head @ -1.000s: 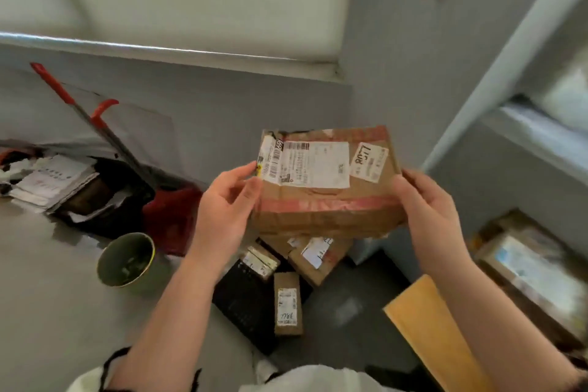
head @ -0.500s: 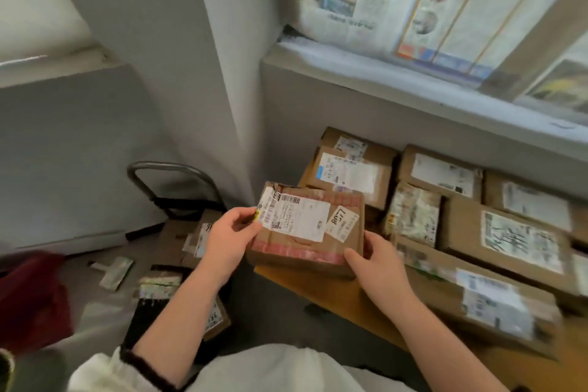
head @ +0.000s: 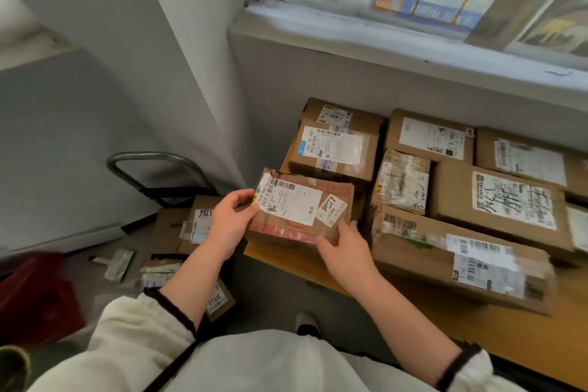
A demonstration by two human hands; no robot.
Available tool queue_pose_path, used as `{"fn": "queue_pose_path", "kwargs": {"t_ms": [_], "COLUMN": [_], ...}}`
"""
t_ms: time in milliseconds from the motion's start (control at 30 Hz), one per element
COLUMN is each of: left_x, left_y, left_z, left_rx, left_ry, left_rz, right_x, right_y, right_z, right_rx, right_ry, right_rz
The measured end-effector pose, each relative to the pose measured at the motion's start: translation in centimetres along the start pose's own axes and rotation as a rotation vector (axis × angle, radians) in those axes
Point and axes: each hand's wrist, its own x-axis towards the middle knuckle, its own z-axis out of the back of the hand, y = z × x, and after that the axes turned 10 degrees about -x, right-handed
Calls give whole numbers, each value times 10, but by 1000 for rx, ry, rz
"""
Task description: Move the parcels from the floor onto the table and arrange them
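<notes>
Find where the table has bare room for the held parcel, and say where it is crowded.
Bare wood runs along the near edge of the table, in front of the long parcel, and at the left corner beneath the held parcel. Behind, up to the wall, parcels sit packed edge to edge.

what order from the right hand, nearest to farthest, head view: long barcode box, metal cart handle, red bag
1. long barcode box, just right of the right hand
2. metal cart handle, back left by the wall
3. red bag, far left edge
</notes>
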Motion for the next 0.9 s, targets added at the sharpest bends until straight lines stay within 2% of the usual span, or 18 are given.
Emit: {"fn": "queue_pose_path", "kwargs": {"t_ms": [67, 167, 333, 500, 900], "left_x": [2, 4, 10, 15, 17], "left_y": [3, 6, 4, 0, 0], "left_z": [-3, -7, -16, -22, -28], "left_rx": [5, 43, 78, 99, 135], "left_ry": [36, 49, 59, 74, 119], "left_rz": [21, 35, 18, 7, 10], "right_x": [0, 2, 14, 15, 13], "right_y": [-5, -7, -8, -10, -11], "right_z": [-5, -13, -14, -11, -6], "right_rx": [-172, -523, -837, -936, -958], "right_ry": [-42, -100, -30, -42, -57], "right_rz": [24, 163, 303, 349, 356]}}
